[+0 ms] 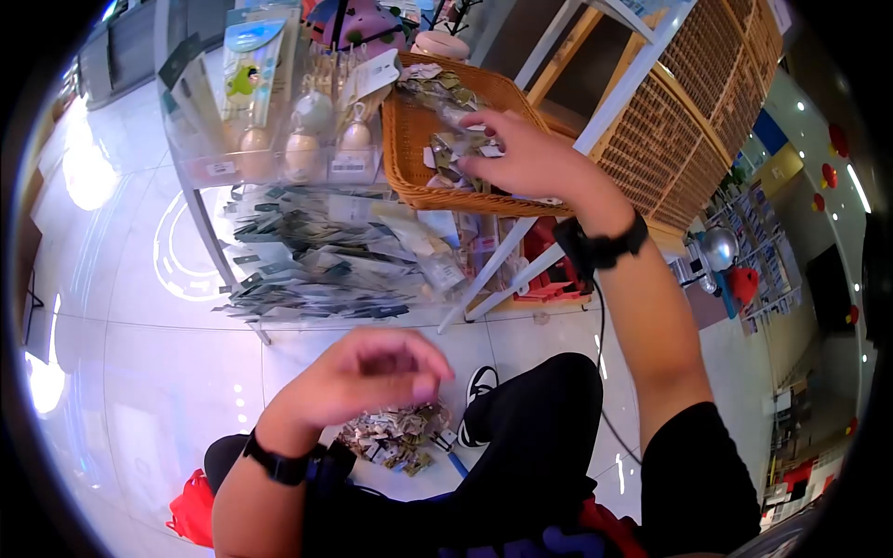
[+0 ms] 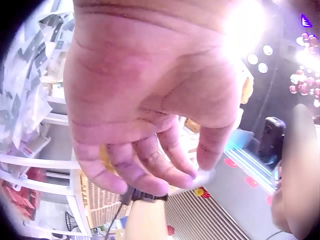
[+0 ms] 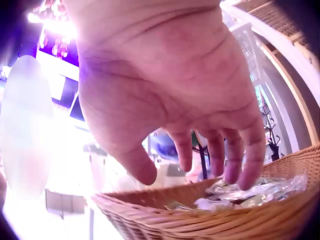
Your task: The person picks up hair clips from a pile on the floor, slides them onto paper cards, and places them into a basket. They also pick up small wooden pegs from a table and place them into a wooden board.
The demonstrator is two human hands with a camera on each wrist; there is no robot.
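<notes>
In the head view, the right hand (image 1: 530, 158) reaches over a brown wicker basket (image 1: 403, 177) with its fingers spread and bent slightly. Small clear-wrapped packets (image 1: 445, 149) lie in the basket under the fingers. The right wrist view shows the hand (image 3: 175, 100) above the basket rim (image 3: 200, 222), with packets (image 3: 260, 192) below its fingertips and nothing gripped. The left hand (image 1: 358, 377) hovers over the floor near a pile of small packets (image 1: 395, 437), its fingers loosely bent. Nothing shows in the left hand (image 2: 150, 100) in the left wrist view.
Left of the basket, a shelf holds egg-shaped items (image 1: 302, 153) and hanging packages (image 1: 251, 74). Many flat bagged items (image 1: 326, 256) fill the shelf below. A wicker panel (image 1: 670, 139) stands at the right. The person's shoe (image 1: 480, 386) is beside the floor pile.
</notes>
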